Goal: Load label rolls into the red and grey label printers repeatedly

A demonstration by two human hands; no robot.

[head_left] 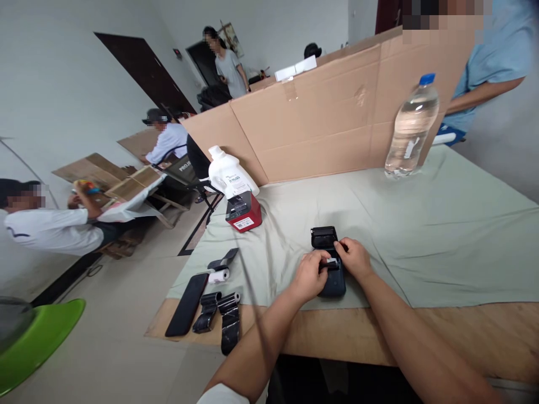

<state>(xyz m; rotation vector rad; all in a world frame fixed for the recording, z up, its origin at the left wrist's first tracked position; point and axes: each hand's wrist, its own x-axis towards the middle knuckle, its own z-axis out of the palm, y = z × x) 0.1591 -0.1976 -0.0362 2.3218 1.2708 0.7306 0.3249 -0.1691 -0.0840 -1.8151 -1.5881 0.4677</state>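
Observation:
A small dark handheld printer [336,284] lies on the cloth near the table's front edge, its black lid [324,237] tipped open away from me. With bent fingers, my left hand [310,274] grips a small paper roll [332,263], dark with a pale part, at the printer's compartment. Whether the roll sits fully inside is hidden by the fingers. My right hand [353,257] is closed at the printer's right side, thumb and fingertips on the edge by the lid hinge. Left of my arms lie a white paper roll [219,275] and dark printed rolls [229,320].
A black phone-like slab [186,306] lies at the table's left edge. Behind stand a red-and-black box-shaped device [244,212] and a white jug [232,174]. A cardboard panel [311,123] borders the back, with a water bottle [411,129] at right. Other people sit or stand beyond.

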